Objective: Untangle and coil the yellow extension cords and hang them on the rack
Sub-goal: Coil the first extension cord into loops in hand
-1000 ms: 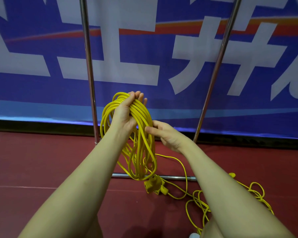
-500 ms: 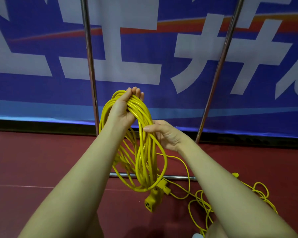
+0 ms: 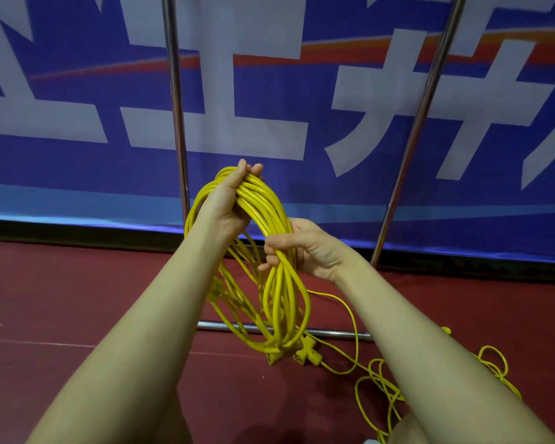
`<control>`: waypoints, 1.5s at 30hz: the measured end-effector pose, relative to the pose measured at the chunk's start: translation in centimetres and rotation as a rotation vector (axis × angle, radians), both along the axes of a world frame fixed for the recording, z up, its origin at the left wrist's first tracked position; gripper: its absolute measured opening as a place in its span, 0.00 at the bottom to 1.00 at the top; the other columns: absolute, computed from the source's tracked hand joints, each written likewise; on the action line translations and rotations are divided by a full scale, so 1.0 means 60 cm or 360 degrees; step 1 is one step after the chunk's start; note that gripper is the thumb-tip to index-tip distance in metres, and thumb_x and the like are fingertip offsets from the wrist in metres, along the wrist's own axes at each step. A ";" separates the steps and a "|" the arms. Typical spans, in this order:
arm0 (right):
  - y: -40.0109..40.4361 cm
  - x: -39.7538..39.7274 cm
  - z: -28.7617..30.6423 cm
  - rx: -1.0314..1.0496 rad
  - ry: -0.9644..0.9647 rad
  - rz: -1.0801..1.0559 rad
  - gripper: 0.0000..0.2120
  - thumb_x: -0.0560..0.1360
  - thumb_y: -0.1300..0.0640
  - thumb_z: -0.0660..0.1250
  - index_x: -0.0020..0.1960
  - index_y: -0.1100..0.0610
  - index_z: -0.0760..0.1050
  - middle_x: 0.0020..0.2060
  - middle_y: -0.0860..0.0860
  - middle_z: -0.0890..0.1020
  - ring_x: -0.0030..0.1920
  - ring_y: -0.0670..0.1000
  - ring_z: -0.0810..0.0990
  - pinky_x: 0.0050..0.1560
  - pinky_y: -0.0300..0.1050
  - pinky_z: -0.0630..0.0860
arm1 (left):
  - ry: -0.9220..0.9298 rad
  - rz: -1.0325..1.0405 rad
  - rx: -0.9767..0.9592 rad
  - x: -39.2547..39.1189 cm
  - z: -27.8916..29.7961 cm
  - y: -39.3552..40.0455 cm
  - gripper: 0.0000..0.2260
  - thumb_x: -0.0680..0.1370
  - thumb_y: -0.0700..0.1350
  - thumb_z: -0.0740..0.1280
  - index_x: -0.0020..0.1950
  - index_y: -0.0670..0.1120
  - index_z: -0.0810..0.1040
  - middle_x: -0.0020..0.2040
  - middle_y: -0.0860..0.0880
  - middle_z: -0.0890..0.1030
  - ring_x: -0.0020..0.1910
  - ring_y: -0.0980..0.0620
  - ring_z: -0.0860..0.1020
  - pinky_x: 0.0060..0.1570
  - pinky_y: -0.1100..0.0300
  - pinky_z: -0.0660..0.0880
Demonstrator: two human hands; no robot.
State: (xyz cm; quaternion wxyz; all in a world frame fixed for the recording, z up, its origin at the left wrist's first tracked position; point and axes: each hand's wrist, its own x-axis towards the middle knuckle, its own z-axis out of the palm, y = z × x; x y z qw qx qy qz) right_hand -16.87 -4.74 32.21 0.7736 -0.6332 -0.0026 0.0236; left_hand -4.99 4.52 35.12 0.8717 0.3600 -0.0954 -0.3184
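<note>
The coiled yellow cord [image 3: 271, 251] is held up in front of the rack [image 3: 410, 136]. The top of the coil is gripped by the left hand [image 3: 228, 201], its fingers [image 3: 252, 169] curled over the bundled strands. Lower down, the right side of the coil is clasped by the right hand [image 3: 311, 248], thumb and fingers closed around the strands. Below both hands the loops hang down to the plug ends [image 3: 305, 355] near the rack's bottom bar. A loose tangled cord [image 3: 382, 389] lies on the red floor [image 3: 61, 299], below the right forearm.
</note>
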 end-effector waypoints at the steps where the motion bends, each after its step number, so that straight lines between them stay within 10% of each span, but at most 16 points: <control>1: 0.001 0.000 0.003 -0.0052 -0.0003 -0.0016 0.04 0.67 0.63 0.66 0.39 0.58 0.71 0.26 0.51 0.74 0.26 0.48 0.75 0.42 0.48 0.80 | -0.0025 -0.0001 0.0015 0.000 -0.001 0.001 0.07 0.80 0.46 0.62 0.43 0.46 0.74 0.35 0.52 0.84 0.35 0.56 0.80 0.46 0.60 0.76; 14: 0.005 -0.002 0.014 -0.0087 -0.0030 -0.0130 0.05 0.64 0.65 0.67 0.39 0.61 0.73 0.26 0.53 0.76 0.24 0.48 0.75 0.32 0.41 0.76 | -0.0075 -0.0107 0.0128 -0.002 -0.007 0.011 0.16 0.79 0.55 0.61 0.55 0.44 0.75 0.39 0.51 0.84 0.37 0.54 0.81 0.45 0.56 0.77; 22: -0.041 -0.005 0.021 -0.0053 0.0005 -0.0452 0.05 0.61 0.65 0.66 0.36 0.63 0.71 0.23 0.53 0.72 0.20 0.48 0.69 0.29 0.40 0.74 | -0.0322 -0.0735 0.0538 -0.020 -0.008 0.040 0.38 0.73 0.71 0.50 0.63 0.40 0.74 0.60 0.39 0.79 0.59 0.43 0.79 0.58 0.52 0.75; 26: -0.065 -0.014 0.021 -0.0056 0.0022 -0.0459 0.06 0.61 0.69 0.67 0.34 0.62 0.70 0.23 0.53 0.72 0.20 0.47 0.68 0.28 0.40 0.73 | -0.0761 -0.1037 0.0935 -0.029 0.011 0.088 0.30 0.72 0.62 0.56 0.57 0.39 0.77 0.52 0.40 0.83 0.47 0.47 0.83 0.41 0.59 0.81; 30: -0.078 -0.020 0.015 -0.0117 0.0121 -0.0410 0.06 0.64 0.69 0.66 0.33 0.62 0.70 0.22 0.53 0.72 0.19 0.46 0.69 0.28 0.40 0.74 | -0.0930 -0.0284 0.0315 -0.023 0.009 0.092 0.12 0.72 0.42 0.65 0.55 0.42 0.77 0.46 0.46 0.85 0.43 0.53 0.83 0.40 0.63 0.79; 38: -0.069 -0.034 0.022 -0.0194 0.0135 -0.0157 0.05 0.64 0.67 0.64 0.35 0.61 0.68 0.23 0.52 0.72 0.20 0.47 0.69 0.29 0.42 0.75 | -0.1976 -0.0428 0.1192 -0.011 -0.044 0.048 0.52 0.62 0.46 0.80 0.77 0.51 0.51 0.73 0.52 0.63 0.71 0.59 0.64 0.65 0.67 0.65; 45: -0.068 -0.032 0.020 -0.0163 0.0069 -0.0025 0.04 0.66 0.66 0.62 0.36 0.61 0.67 0.23 0.51 0.72 0.21 0.46 0.69 0.30 0.42 0.75 | -0.1648 -0.0485 0.1146 -0.001 -0.047 0.043 0.20 0.66 0.40 0.78 0.54 0.37 0.78 0.44 0.42 0.82 0.42 0.53 0.78 0.48 0.52 0.76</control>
